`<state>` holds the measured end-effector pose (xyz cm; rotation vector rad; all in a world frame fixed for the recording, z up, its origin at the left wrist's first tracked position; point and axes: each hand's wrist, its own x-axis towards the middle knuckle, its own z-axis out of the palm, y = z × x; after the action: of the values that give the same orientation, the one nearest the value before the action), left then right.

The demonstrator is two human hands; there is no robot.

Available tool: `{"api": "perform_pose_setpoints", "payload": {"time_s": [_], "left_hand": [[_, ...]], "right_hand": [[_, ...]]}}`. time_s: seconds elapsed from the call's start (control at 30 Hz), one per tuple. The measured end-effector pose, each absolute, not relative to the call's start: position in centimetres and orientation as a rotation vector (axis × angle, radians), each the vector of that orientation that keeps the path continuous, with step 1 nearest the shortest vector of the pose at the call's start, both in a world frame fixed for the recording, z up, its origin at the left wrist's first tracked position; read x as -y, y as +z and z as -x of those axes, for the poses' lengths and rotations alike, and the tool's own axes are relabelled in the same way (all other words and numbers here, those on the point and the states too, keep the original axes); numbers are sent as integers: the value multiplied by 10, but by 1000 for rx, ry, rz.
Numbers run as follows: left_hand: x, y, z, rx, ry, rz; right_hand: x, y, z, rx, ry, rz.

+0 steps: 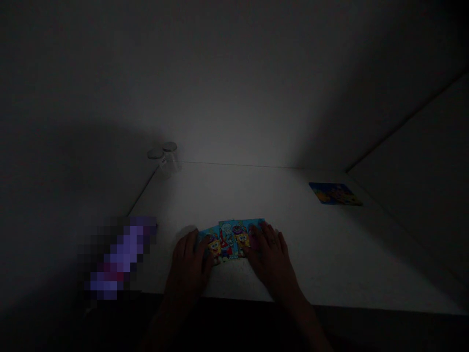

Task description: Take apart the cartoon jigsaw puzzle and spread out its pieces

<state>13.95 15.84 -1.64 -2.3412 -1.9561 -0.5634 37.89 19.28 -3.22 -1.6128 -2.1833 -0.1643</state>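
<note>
The scene is very dark. Several bright cartoon cards [230,238] lie overlapped in a row on a white table [256,195] near its front edge. My left hand [189,264] rests flat on the left end of the row, fingers stretched out. My right hand [270,255] lies flat on the right end, fingers spread over the last card. Neither hand grips anything.
Another blue and yellow card [335,193] lies apart at the back right of the table. Two small clear jars with lids [164,155] stand at the back left corner. A blurred purple patch [120,256] sits at the left. Walls close in behind and to the right.
</note>
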Motion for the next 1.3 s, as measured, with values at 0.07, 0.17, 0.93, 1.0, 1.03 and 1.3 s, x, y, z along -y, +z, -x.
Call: {"api": "perform_pose_setpoints", "payload": {"time_s": [0.07,0.17,0.93,1.0,1.03,1.3], "left_hand": [[-154,-18,-140,1956,-567,2318],[-144,-17,-142,1887,-569,2337],[-145,-16,-153,1885,-725,2489],[-143,-18,-152,1853,-708,2474],[-143,-19,-151,1831,-692,2455],[-141,-36,-128,1698,-559,2320]], "right_hand": [[-190,-29,-375,2174,-143,1621],[-189,-28,-374,2135,-109,1623],[-175,-19,-343,2236,6,1600],[-177,-18,-340,2253,32,1597],[-178,-18,-340,2256,43,1591],[-183,-19,-347,2300,103,1505]]}}
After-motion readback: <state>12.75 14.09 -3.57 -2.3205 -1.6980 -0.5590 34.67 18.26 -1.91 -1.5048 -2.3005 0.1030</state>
